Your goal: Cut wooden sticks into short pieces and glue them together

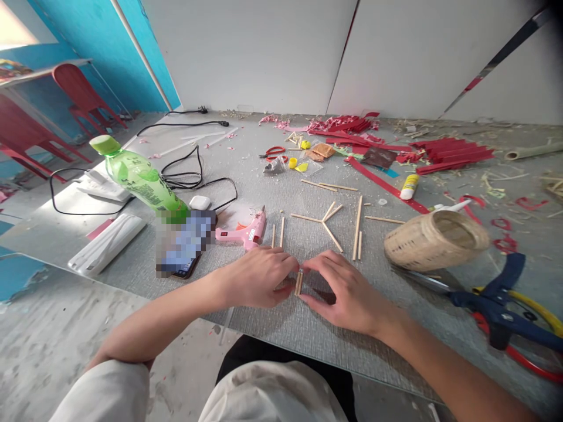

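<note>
A grey worktop (pixel 241 170) is carrying everything, and near its front edge the person's left hand (pixel 264 275) and right hand (pixel 352 293) are almost meeting. A pink glue gun (pixel 244 233) is lying just beyond the left hand, and a long stick (pixel 358 228) is lying beyond the right. Smallest, a pair of short sticks (pixel 299 283) is resting side by side between the hands: the right thumb and forefinger are holding opposite ends, while the left is curling beside them — whether it is gripping, one cannot tell. The pair is looking light, stiff and dry, hardly slippery, but thin enough to be snapping under hard bending — so the ends are probably offering the best hold.
</note>
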Demonstrator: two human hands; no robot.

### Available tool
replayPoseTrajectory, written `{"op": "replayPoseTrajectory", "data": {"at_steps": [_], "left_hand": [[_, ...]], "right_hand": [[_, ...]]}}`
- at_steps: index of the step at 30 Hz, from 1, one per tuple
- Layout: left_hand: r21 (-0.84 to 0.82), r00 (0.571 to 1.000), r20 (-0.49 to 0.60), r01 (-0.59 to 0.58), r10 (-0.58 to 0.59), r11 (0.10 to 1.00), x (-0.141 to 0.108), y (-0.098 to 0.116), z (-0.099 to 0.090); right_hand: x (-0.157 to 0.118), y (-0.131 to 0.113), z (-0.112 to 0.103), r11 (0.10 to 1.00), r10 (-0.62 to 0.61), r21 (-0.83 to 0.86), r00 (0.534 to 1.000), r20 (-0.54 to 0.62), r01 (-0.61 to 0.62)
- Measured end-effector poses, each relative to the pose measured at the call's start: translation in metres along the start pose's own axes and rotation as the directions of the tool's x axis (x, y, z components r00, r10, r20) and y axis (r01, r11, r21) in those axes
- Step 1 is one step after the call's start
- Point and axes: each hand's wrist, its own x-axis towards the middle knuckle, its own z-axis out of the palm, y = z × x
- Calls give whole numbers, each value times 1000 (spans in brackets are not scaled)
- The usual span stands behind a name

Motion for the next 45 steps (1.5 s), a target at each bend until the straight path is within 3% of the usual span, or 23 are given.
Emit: {"op": "replayPoseTrajectory", "data": {"at_steps": [45], "left_hand": [[7, 1000, -7, -20, 21, 1000, -1, 0, -1]], "right_hand": [[-1, -1, 0, 1000, -10, -9, 1000, -4, 10]]}}
